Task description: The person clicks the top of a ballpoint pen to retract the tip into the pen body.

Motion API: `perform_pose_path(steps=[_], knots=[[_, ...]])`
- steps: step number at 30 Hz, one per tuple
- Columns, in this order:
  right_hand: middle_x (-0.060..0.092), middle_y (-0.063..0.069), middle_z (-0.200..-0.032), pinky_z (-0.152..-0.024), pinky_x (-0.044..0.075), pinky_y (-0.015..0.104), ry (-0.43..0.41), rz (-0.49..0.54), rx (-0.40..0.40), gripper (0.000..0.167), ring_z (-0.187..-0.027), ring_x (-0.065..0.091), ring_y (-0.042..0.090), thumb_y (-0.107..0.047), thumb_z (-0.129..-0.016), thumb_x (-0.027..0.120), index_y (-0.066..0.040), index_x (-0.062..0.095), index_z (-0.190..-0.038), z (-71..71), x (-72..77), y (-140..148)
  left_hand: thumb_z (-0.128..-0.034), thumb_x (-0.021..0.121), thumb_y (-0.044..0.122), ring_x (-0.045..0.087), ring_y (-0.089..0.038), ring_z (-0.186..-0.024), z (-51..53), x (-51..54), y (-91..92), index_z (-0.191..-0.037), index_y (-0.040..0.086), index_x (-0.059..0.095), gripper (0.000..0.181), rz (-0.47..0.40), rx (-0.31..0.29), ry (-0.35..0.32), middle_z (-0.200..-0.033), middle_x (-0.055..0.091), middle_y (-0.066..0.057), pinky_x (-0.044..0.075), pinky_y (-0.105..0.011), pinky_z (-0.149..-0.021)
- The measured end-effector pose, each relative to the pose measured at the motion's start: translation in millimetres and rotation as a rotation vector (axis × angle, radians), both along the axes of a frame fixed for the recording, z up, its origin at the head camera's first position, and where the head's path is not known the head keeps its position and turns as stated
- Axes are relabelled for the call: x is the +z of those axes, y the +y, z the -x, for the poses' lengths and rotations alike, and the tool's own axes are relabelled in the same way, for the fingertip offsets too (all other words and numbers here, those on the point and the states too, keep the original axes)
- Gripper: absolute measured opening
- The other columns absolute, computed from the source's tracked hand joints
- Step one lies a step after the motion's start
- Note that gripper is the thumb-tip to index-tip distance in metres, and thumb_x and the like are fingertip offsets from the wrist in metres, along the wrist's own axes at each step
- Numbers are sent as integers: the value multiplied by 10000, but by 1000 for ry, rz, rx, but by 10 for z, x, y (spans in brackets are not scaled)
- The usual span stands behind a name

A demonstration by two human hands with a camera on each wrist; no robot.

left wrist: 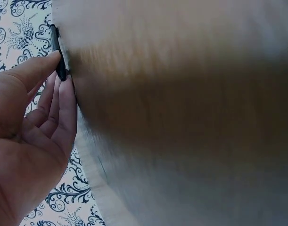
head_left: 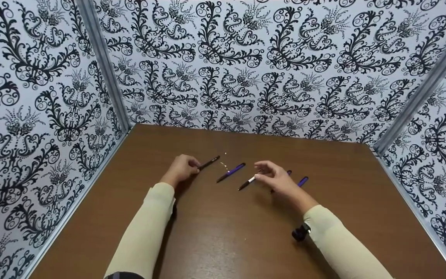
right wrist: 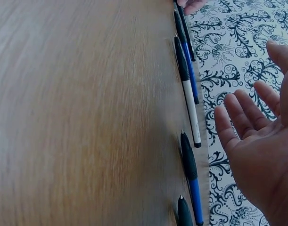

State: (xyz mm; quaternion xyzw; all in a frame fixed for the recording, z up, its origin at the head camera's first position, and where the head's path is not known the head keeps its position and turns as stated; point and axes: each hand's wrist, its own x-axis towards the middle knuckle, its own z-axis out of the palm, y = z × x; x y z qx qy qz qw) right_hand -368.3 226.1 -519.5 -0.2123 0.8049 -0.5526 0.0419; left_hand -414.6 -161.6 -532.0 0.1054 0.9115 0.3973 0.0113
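— We see the left grip (head_left: 183,167) pinching a black pen (head_left: 210,161) at eleven o'clock on the tabletop (head_left: 215,232), a blue pen (head_left: 232,172) at four o'clock from it.
— And our right grip (head_left: 278,179)?
— Apart, seemingly just above the white-barrelled pen (head_left: 246,184).

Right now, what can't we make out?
Head: front of the rightmost pen, hidden by the right hand.
Right wrist: that pen's rear, cut off by the bottom edge.
Right wrist: most of the left hand, cut off by the top edge.
Left wrist: grain of the table, blurred.
Head, right wrist: any print on the white pen, too small.
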Motion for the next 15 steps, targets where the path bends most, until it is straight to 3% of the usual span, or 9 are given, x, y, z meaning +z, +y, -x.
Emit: perform_pose_path(steps=[7,10,15], knots=[[603,328,-1441,-892,615,466,-1,8,5,436,-1111,695,222,-103,-1066,744,4,624,-1472,-12,2,14,-985,805,11,732,-304,-1031,-31,22,-4,-1123,10,844,144,9,15,21,-1080,805,-120,605,-480,-942],[596,338,-1440,-846,604,419,-4,14,5,434,-1112,696,264,-88,-1064,744,5,626,-1471,-17,-1,25,-979,814,15,734,-301,-1022,-41,33,-1,-1117,16,851,143,14,16,29,-1075,809,-118,608,-479,-936],[596,362,-1433,-882,584,297,14,23,-2,435,-1159,689,337,-82,-1053,753,15,632,-1459,-26,2,39,-990,805,22,743,-287,-1010,-45,37,8,-1140,11,845,155,2,24,13,-1083,808,-127,615,-459,-919]])
